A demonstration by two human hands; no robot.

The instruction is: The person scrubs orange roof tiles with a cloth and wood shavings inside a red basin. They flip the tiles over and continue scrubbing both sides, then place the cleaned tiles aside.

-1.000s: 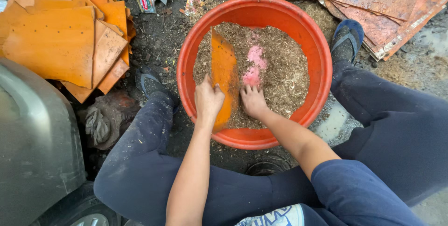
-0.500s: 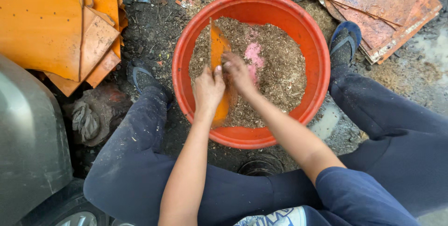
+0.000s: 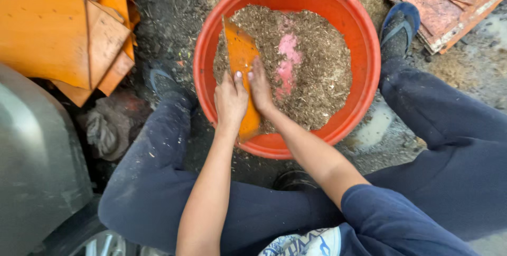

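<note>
Both hands, the left hand [image 3: 231, 100] and right hand [image 3: 260, 87], have been brought together, pressed against the orange board [image 3: 240, 55] at the basin's [image 3: 364, 44] left edge.

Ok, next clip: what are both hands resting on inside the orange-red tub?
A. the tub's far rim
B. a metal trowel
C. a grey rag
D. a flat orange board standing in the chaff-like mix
D: the left hand and right hand lie side by side on the flat orange board, which stands on edge in the brown, chaff-like mix at the left side of the tub.
</note>
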